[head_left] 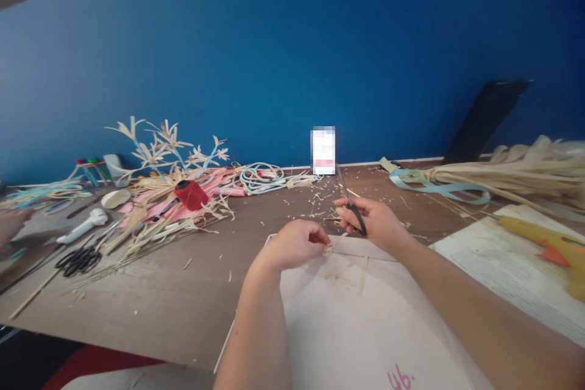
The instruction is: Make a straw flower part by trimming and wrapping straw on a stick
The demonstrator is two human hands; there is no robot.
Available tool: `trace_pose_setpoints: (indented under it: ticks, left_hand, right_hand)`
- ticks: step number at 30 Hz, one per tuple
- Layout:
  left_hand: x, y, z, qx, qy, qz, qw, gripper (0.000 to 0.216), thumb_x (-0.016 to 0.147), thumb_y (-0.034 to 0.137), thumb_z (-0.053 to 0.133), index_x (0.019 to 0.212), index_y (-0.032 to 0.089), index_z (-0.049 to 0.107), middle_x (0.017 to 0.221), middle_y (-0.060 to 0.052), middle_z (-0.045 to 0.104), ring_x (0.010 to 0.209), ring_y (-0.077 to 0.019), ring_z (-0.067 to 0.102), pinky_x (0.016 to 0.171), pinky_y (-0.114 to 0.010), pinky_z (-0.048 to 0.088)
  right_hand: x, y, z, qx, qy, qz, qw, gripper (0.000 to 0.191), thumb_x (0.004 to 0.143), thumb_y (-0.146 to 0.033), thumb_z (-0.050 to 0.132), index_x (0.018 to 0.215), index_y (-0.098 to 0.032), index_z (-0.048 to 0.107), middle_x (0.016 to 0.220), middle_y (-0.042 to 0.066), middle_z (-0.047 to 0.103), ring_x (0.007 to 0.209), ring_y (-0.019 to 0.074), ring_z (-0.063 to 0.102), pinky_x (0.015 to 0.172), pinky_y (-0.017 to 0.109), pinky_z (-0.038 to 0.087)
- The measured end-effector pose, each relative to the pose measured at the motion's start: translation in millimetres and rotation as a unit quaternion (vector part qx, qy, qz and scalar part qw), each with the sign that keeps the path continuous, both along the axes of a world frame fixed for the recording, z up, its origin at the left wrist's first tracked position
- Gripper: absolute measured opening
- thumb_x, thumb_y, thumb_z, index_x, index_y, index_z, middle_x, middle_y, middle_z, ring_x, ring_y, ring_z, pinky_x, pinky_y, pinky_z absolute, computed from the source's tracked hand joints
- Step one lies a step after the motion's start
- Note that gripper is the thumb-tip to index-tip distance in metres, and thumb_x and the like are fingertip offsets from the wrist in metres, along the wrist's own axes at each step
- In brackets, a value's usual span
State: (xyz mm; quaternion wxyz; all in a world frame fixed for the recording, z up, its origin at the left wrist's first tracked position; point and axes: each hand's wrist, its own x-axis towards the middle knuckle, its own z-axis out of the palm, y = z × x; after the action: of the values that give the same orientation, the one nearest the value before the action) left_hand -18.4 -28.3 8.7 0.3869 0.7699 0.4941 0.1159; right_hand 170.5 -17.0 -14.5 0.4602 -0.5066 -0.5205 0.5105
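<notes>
Your left hand [297, 244] pinched a straw strip [329, 248] over the white sheet [365, 329] on the bench [183, 292], frame centre. Your right hand [375, 220], at 2 o'clock from it, was closed on the scissors [345, 186], blades pointing 11 o'clock.

brown table [159, 292] bears straw scraps [150, 231], black scissors [77, 260], white sheet [356, 317].

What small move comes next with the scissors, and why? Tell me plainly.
Probably tip the scissors down toward the straw strip. The right hand holds them with the blades pointing up and away. The left hand pinches the strip just above the white sheet. The blades are not yet at the strip, so closing that gap looks like the sensible next move.
</notes>
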Motion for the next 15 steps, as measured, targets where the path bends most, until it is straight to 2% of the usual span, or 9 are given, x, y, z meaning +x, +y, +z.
trace_pose_setpoints:
  ticks: [7, 11, 15]
  left_hand:
    - [-1.1, 6.7, -6.8, 0.045, -0.026, 0.031, 0.998, 0.02, 0.068, 0.025, 0.051, 0.082, 0.018, 0.064, 0.081, -0.001, 0.066, 0.07, -0.0121, 0.057, 0.061, -0.022, 0.041]
    - [-0.7, 7.8, -8.9, 0.035, -0.052, 0.057, 0.996, 0.021, 0.07, 0.024, 0.049, 0.084, 0.016, 0.063, 0.08, -0.002, 0.065, 0.068, -0.0118, 0.055, 0.059, -0.021, 0.041]
    - [0.9, 8.2, -9.8, 0.02, -0.067, 0.064, 0.996, 0.022, 0.07, 0.025, 0.051, 0.085, 0.016, 0.063, 0.08, -0.002, 0.064, 0.068, -0.0117, 0.055, 0.059, -0.021, 0.041]
  right_hand:
    - [0.6, -2.2, 4.1, 0.015, -0.006, 0.004, 1.0, 0.046, 0.064, -0.044, 0.069, 0.098, -0.014, 0.062, 0.06, 0.002, 0.061, 0.052, 0.0111, 0.053, 0.053, 0.026, 0.046]
    - [1.8, -5.9, 8.7, 0.039, -0.006, 0.027, 0.999, 0.047, 0.068, -0.044, 0.066, 0.105, -0.016, 0.06, 0.071, 0.004, 0.063, 0.061, 0.0138, 0.057, 0.057, 0.027, 0.046]
    - [1.5, -5.2, 5.8, 0.066, -0.019, 0.048, 0.996, 0.052, 0.064, -0.039, 0.07, 0.111, -0.019, 0.058, 0.073, 0.002, 0.059, 0.066, 0.015, 0.056, 0.059, 0.027, 0.045]
